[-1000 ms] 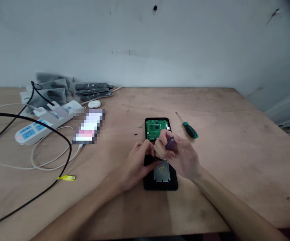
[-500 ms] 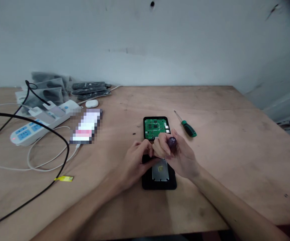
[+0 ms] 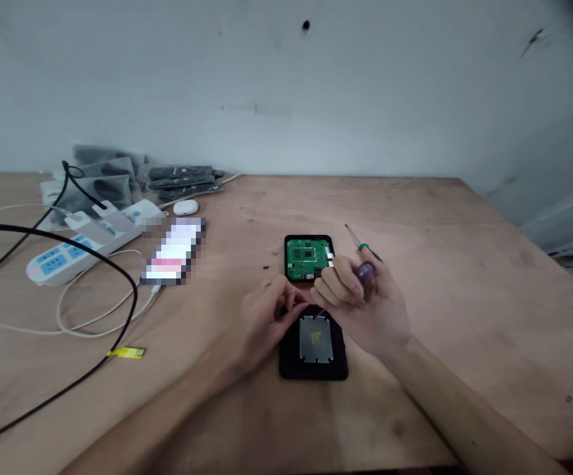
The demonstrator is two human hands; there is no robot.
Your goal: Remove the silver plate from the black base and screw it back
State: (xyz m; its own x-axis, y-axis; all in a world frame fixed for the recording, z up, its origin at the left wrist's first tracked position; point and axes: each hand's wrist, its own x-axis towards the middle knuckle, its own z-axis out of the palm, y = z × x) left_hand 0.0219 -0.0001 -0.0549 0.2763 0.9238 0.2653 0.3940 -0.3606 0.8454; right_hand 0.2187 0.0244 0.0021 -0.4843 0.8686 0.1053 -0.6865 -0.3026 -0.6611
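Near the front middle of the light brown wooden table [image 3: 484,316], a flat black plastic cover with rounded corners [image 3: 313,373] lies below the person's hands, a silvery rectangular metal plate [image 3: 316,346] set in its centre with a small yellowish patch on it. The right hand [image 3: 370,305] is closed around a screwdriver with a rounded dark purple handle [image 3: 365,272]; its fingers are curled tight, and a thin shaft slants out beneath them towards the plate's upper edge. Whether the tip touches anything cannot be told. The left hand [image 3: 268,313] is at the cover's upper left corner, thumb and forefinger drawn close together; whether they pinch anything cannot be made out.

Just beyond the cover sits a black square casing [image 3: 287,264] holding a green circuit board [image 3: 305,253]. Beside it, behind the right hand, lies a second screwdriver with a green and black handle [image 3: 364,248], partly hidden. Small dark bits [image 3: 266,268] lie left of the casing. Farther left are a smartphone with a lit screen [image 3: 173,252] and a long white power strip with blue socket panels [image 3: 53,263].
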